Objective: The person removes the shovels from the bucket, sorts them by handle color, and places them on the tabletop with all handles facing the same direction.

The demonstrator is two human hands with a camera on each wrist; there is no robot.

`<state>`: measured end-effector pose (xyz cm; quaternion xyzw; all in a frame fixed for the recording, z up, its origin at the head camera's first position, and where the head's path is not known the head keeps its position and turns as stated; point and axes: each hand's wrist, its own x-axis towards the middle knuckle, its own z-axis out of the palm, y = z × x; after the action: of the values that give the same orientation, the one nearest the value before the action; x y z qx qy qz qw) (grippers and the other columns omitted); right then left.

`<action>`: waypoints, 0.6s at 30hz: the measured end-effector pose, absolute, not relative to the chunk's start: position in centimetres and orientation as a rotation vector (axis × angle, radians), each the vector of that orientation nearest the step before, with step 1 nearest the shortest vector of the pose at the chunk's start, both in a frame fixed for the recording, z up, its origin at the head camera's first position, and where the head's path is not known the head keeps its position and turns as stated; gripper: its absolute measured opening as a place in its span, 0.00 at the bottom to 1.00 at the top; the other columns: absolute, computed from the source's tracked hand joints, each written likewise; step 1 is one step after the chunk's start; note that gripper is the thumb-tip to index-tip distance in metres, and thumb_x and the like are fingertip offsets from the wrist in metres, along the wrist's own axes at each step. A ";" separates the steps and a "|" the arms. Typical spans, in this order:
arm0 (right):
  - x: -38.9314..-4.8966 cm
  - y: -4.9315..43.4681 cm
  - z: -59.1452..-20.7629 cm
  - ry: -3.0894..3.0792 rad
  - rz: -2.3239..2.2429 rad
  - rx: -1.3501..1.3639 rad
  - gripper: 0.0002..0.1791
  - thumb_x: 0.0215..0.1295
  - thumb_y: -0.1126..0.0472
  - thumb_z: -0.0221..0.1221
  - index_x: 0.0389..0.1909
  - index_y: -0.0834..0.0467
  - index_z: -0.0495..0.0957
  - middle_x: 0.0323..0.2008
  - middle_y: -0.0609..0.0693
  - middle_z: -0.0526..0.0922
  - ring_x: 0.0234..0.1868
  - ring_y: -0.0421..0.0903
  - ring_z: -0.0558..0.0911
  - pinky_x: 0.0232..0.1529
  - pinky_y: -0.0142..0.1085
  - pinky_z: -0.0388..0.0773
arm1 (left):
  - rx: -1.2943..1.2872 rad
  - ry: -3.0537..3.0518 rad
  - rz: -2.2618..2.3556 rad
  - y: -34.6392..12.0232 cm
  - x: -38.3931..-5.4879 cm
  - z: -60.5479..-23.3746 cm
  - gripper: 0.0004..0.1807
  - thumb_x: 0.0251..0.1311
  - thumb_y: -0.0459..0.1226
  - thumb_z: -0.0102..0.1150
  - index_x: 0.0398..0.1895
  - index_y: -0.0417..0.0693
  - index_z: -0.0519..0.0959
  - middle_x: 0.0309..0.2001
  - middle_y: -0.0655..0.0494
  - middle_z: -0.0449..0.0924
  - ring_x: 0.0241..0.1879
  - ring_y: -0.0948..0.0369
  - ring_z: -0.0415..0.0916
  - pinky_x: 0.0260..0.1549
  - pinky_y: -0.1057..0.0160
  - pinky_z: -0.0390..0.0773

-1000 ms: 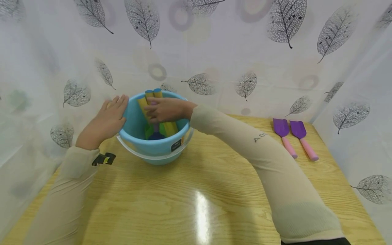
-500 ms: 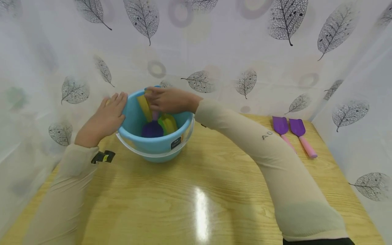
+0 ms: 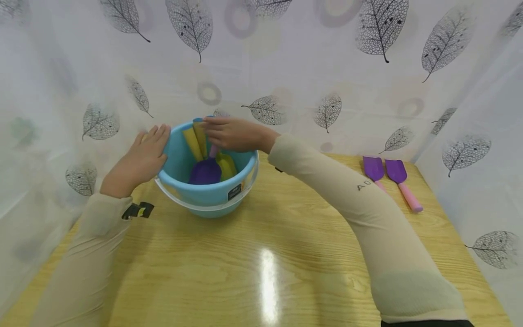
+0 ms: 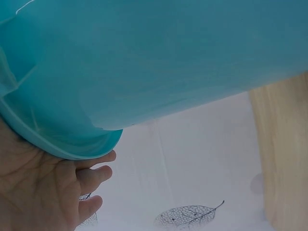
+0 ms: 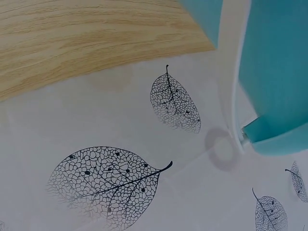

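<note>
A light blue bucket [image 3: 196, 193] stands on the table with a white handle lowered at its front. My left hand [image 3: 138, 159] rests against the left side of its rim, fingers fairly straight; the left wrist view shows the palm [image 4: 43, 187] touching the rim from outside. Over the bucket's back right, my right hand [image 3: 239, 135] holds the pink handle of a purple toy shovel [image 3: 205, 172], whose blade points down inside. The top of that handle is hidden by the fingers. Yellow-handled tools [image 3: 192, 141] with blue ends lean inside the bucket beside it.
Two more purple shovels with pink handles lie at the table's right, a left one [image 3: 373, 168] and a right one [image 3: 402, 181]. A leaf-patterned white curtain [image 3: 302, 59] surrounds the wooden table [image 3: 212, 272]. The bucket's white handle [image 5: 230, 72] shows in the right wrist view.
My right hand has risen, then shifted slightly right, and the shovel's handle has moved right with it. More of the purple blade shows. The left hand has stayed at the rim.
</note>
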<state>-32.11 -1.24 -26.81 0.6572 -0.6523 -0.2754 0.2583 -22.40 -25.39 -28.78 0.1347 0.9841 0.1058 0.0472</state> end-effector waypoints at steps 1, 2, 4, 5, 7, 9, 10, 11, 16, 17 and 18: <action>-32.2 -1.1 -26.8 -1.768 -0.742 1.776 0.18 0.70 0.66 0.44 0.55 0.66 0.73 0.61 0.58 0.74 0.68 0.52 0.67 0.73 0.39 0.53 | 0.411 3.003 0.322 -25.4 -22.4 -28.8 0.35 0.66 0.34 0.32 0.71 0.29 0.34 0.73 0.31 0.32 0.72 0.37 0.29 0.69 0.39 0.28; -32.2 -1.0 -26.8 -1.774 -0.722 1.777 0.18 0.70 0.66 0.44 0.55 0.67 0.73 0.61 0.59 0.74 0.68 0.52 0.67 0.73 0.39 0.54 | 0.410 3.004 0.324 -25.4 -22.4 -28.8 0.35 0.66 0.34 0.32 0.71 0.29 0.34 0.73 0.31 0.33 0.72 0.37 0.29 0.69 0.39 0.28; -32.3 -0.8 -26.8 -1.784 -0.682 1.777 0.18 0.70 0.66 0.44 0.56 0.67 0.73 0.59 0.59 0.75 0.66 0.52 0.69 0.72 0.39 0.55 | 0.409 3.003 0.325 -25.4 -22.4 -28.8 0.35 0.66 0.34 0.33 0.71 0.29 0.34 0.73 0.31 0.33 0.72 0.37 0.29 0.69 0.39 0.28; -32.3 -0.7 -26.9 -1.784 -0.669 1.773 0.18 0.70 0.66 0.44 0.56 0.67 0.73 0.59 0.59 0.76 0.66 0.52 0.70 0.72 0.39 0.56 | 0.410 3.002 0.325 -25.4 -22.4 -28.8 0.35 0.66 0.34 0.32 0.71 0.29 0.34 0.73 0.31 0.32 0.72 0.37 0.29 0.69 0.39 0.28; -32.4 -0.6 -26.9 -1.787 -0.633 1.774 0.17 0.71 0.67 0.43 0.55 0.66 0.73 0.58 0.58 0.77 0.64 0.52 0.71 0.72 0.39 0.57 | 0.413 2.999 0.325 -25.4 -22.4 -28.8 0.35 0.66 0.34 0.32 0.71 0.29 0.34 0.72 0.30 0.32 0.72 0.36 0.29 0.69 0.39 0.27; -32.4 -0.5 -26.9 -1.795 -0.596 1.775 0.17 0.71 0.68 0.43 0.55 0.66 0.74 0.56 0.57 0.78 0.63 0.51 0.73 0.71 0.39 0.58 | 0.415 2.996 0.321 -25.5 -22.5 -28.9 0.35 0.67 0.35 0.32 0.71 0.29 0.33 0.72 0.30 0.31 0.72 0.36 0.28 0.69 0.39 0.27; -32.4 -0.4 -26.9 -1.799 -0.582 1.772 0.17 0.71 0.68 0.42 0.54 0.65 0.74 0.55 0.57 0.78 0.62 0.51 0.74 0.71 0.40 0.58 | 0.416 2.995 0.318 -25.6 -22.5 -28.9 0.35 0.67 0.35 0.32 0.71 0.29 0.33 0.72 0.30 0.31 0.72 0.36 0.28 0.68 0.39 0.27; -32.3 -0.3 -26.9 -1.804 -0.567 1.768 0.17 0.71 0.68 0.41 0.54 0.65 0.74 0.54 0.56 0.79 0.61 0.51 0.74 0.71 0.40 0.59 | 0.417 2.995 0.317 -25.6 -22.5 -28.9 0.35 0.67 0.35 0.32 0.71 0.28 0.33 0.72 0.30 0.31 0.72 0.36 0.28 0.68 0.39 0.27; -32.3 0.3 -26.8 -1.828 -0.488 1.743 0.16 0.72 0.68 0.41 0.52 0.62 0.75 0.48 0.54 0.81 0.55 0.51 0.77 0.68 0.41 0.63 | 0.413 2.991 0.317 -25.6 -22.6 -28.8 0.36 0.67 0.35 0.32 0.71 0.29 0.33 0.72 0.30 0.31 0.72 0.36 0.28 0.68 0.39 0.26; -32.3 0.4 -26.8 -1.827 -0.476 1.739 0.16 0.72 0.68 0.42 0.52 0.61 0.75 0.47 0.54 0.81 0.54 0.51 0.77 0.68 0.41 0.64 | 0.413 2.991 0.319 -25.6 -22.6 -28.9 0.36 0.67 0.34 0.32 0.71 0.29 0.32 0.72 0.30 0.31 0.72 0.37 0.28 0.68 0.39 0.26; -32.3 0.5 -26.9 -1.823 -0.463 1.731 0.15 0.72 0.67 0.42 0.51 0.61 0.75 0.45 0.54 0.82 0.53 0.51 0.78 0.66 0.41 0.65 | 0.414 2.990 0.321 -25.6 -22.6 -28.9 0.36 0.67 0.34 0.32 0.71 0.29 0.32 0.72 0.30 0.31 0.72 0.37 0.28 0.68 0.39 0.26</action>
<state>-32.29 0.51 -26.86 0.6485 -0.6828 -0.1735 0.2883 -22.62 -25.58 -28.86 0.1362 0.9836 0.1057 0.0529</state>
